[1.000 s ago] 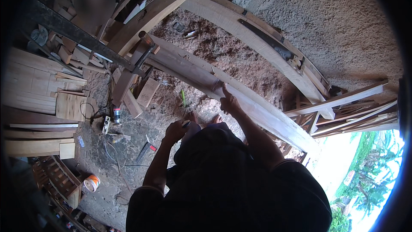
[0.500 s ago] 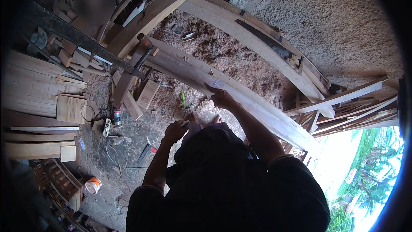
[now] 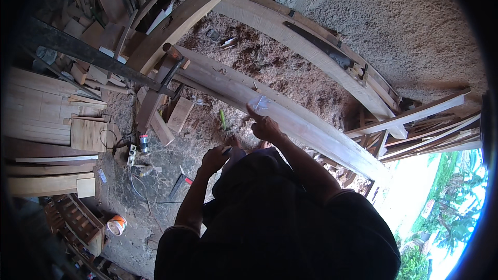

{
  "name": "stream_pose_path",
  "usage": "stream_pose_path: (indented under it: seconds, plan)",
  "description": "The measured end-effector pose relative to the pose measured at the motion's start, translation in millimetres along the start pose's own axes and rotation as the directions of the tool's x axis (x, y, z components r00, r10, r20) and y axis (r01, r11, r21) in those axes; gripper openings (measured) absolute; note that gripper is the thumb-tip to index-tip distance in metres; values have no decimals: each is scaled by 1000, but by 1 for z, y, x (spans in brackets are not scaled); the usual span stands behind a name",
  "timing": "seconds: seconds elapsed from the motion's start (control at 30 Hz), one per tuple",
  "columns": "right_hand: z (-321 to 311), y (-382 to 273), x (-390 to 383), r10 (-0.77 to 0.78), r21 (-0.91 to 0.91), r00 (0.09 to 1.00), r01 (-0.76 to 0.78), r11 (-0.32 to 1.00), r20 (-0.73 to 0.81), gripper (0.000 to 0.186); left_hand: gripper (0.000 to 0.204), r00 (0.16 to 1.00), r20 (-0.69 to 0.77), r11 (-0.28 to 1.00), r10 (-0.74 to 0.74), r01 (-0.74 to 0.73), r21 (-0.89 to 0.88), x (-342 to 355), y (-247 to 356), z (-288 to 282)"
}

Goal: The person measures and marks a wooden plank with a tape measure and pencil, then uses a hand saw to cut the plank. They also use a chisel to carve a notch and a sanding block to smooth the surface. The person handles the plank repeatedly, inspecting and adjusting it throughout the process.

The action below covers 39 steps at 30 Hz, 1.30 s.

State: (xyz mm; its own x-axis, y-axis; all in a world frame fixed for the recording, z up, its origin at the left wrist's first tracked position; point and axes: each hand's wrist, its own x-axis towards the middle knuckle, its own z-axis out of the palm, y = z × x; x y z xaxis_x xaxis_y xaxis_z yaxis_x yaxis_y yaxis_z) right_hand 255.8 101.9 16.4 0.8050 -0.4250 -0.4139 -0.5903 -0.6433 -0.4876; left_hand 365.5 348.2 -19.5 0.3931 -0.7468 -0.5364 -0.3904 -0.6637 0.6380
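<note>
- Right hand point(image 3: 267, 128): index finger extended, remaining fingers curled, at the near edge of the long board point(image 3: 317, 129). I cannot tell whether the fingertip makes contact or the curled fingers hold anything.
- Change: I have shifted this hand leftward off the translucent patch point(image 3: 262, 102), so the patch is now exposed on the board's face, between its long edges.
- Left hand point(image 3: 213, 159): closed around a small dark object point(image 3: 227, 150), apart from the board; its type is unclear.
</note>
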Motion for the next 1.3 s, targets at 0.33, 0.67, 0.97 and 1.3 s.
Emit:
stream_pose_path:
  seconds: [0.33,0.67,0.97,1.3]
  plan:
    - [7,-3,7,0,-40,997,3,999,71,82,43,999,52,999,9,-11,45,4,-3,5]
    - [-40,35,-19,391,-89,918,-385,919,63,88,44,992,-5,992,-123,123,7,-6,-13,1]
    - [-17,-13,34,1,-133,992,16,991,127,82,46,986,-32,986,-163,164,20,-17,-47,26]
    - [-23,30,-28,136,-373,988,-100,922,70,74,44,814,-358,878,-457,348,-330,-110,-92,79]
